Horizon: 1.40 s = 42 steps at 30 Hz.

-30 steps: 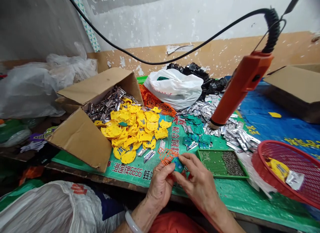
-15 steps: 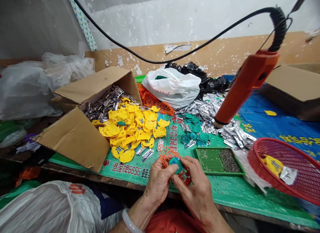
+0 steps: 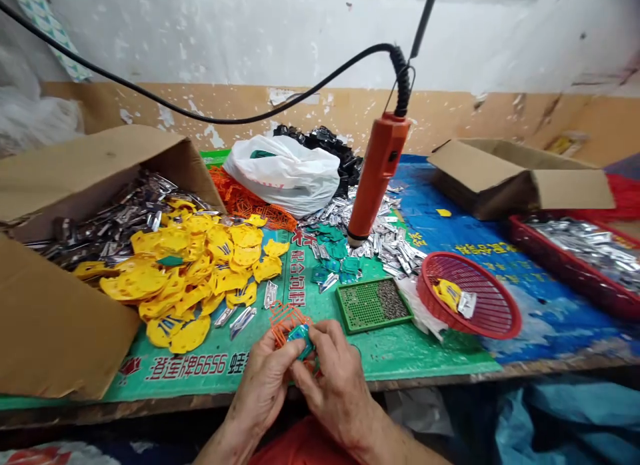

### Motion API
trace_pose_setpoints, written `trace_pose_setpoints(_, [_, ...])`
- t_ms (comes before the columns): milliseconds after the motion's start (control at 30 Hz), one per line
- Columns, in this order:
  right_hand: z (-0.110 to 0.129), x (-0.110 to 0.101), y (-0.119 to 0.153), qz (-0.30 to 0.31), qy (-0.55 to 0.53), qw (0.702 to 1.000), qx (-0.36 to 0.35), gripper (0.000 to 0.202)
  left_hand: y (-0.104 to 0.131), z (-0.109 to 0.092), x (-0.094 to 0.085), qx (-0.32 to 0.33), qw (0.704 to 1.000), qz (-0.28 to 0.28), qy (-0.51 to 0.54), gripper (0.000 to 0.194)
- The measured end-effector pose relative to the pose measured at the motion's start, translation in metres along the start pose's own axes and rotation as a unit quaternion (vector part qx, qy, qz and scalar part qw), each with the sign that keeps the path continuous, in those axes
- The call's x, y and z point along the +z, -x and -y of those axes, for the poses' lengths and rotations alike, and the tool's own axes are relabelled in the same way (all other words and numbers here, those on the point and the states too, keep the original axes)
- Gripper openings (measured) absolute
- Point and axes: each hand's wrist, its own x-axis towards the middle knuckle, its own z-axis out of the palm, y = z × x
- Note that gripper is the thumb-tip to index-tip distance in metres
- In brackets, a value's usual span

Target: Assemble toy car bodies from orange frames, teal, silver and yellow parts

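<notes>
Near the table's front edge, my left hand is closed on a small teal piece and an orange plastic lattice. My right hand pinches the same teal piece from the other side, fingertips close to my left thumb. Part of the orange lattice is hidden behind the fingers. Left of my hands lies a heap of yellow pieces, with a few silver parts beside it. Teal pieces lie beyond my hands, near a green tray of small metal bits.
An orange electric screwdriver hangs by its cord over silver parts. A red basket stands right of the tray. Cardboard boxes flank the table; a white bag and a red tray are farther out.
The view has swung to the right, bringing the right-hand box and the red tray of silver parts into view. Both hands still hold the teal piece and orange lattice.
</notes>
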Motion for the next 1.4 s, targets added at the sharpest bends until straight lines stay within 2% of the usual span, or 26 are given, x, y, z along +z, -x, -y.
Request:
trace_pose_setpoints(67, [0.0,-0.001,0.0,0.013,-0.018,1.0,0.009,0.019,-0.002,0.001,0.003,0.004,1.0,-0.021,-0.009,0.037])
trace_pose_setpoints(133, [-0.002,-0.01,-0.002,0.057,-0.058,0.996,0.019,0.02,-0.003,0.002,0.004,0.004,1.0,-0.015,-0.007,0.036])
trace_pose_setpoints(233, [-0.014,-0.039,-0.017,0.131,-0.113,0.985,0.023,0.021,-0.005,0.001,0.003,-0.003,1.0,0.019,0.004,0.032])
trace_pose_setpoints(267, [-0.022,-0.053,-0.026,0.101,-0.107,0.989,0.029,0.018,-0.005,0.001,0.003,-0.012,1.0,0.022,0.004,0.032])
trace_pose_setpoints(333, [-0.042,-0.08,-0.051,-0.044,-0.058,0.996,0.061,0.024,-0.004,0.0,0.003,-0.034,0.999,0.02,-0.002,0.033])
trace_pose_setpoints(367, [-0.054,-0.093,-0.067,-0.097,-0.041,0.99,0.096,0.029,-0.004,0.0,0.003,-0.042,0.999,0.019,-0.006,0.034])
trace_pose_setpoints(433, [-0.076,-0.113,-0.1,-0.186,-0.038,0.975,0.113,0.047,-0.003,0.001,0.005,-0.058,0.998,0.025,-0.014,0.035])
trace_pose_setpoints(467, [-0.086,-0.119,-0.118,-0.196,-0.048,0.973,0.113,0.062,-0.003,0.003,0.006,-0.069,0.997,0.033,-0.018,0.036])
trace_pose_setpoints(533, [-0.1,-0.121,-0.152,-0.146,-0.124,0.976,0.106,0.083,-0.005,0.006,0.008,-0.096,0.994,0.054,-0.027,0.035])
trace_pose_setpoints(567, [-0.104,-0.117,-0.167,-0.113,-0.177,0.974,0.086,0.085,-0.005,0.007,0.009,-0.108,0.992,0.063,-0.031,0.035])
trace_pose_setpoints(633, [-0.105,-0.104,-0.192,-0.043,-0.273,0.959,0.061,0.078,-0.006,0.009,0.009,-0.121,0.989,0.081,-0.038,0.034])
trace_pose_setpoints(733, [-0.092,-0.084,-0.212,-0.003,-0.37,0.922,0.118,0.059,-0.007,0.009,0.008,-0.121,0.987,0.09,-0.06,0.034])
trace_pose_setpoints(833, [-0.075,-0.078,-0.212,-0.037,-0.393,0.904,0.166,0.049,-0.007,0.006,0.006,-0.112,0.986,0.081,-0.092,0.033])
trace_pose_setpoints(967, [-0.065,-0.085,-0.185,-0.08,-0.334,0.92,0.189,0.042,-0.009,0.006,0.001,-0.108,0.987,0.066,-0.1,0.035])
trace_pose_setpoints(1100, [-0.07,-0.088,-0.14,-0.099,-0.268,0.932,0.221,0.035,-0.011,0.007,0.003,-0.119,0.985,0.079,-0.094,0.034])
trace_pose_setpoints(1200, [-0.077,-0.083,-0.114,-0.137,-0.244,0.933,0.228,0.026,-0.013,0.008,0.009,-0.134,0.983,0.091,-0.088,0.033])
trace_pose_setpoints(1400, [-0.08,-0.074,-0.102,-0.185,-0.229,0.923,0.247,0.019,-0.016,0.015,0.013,-0.138,0.981,0.109,-0.078,0.03])
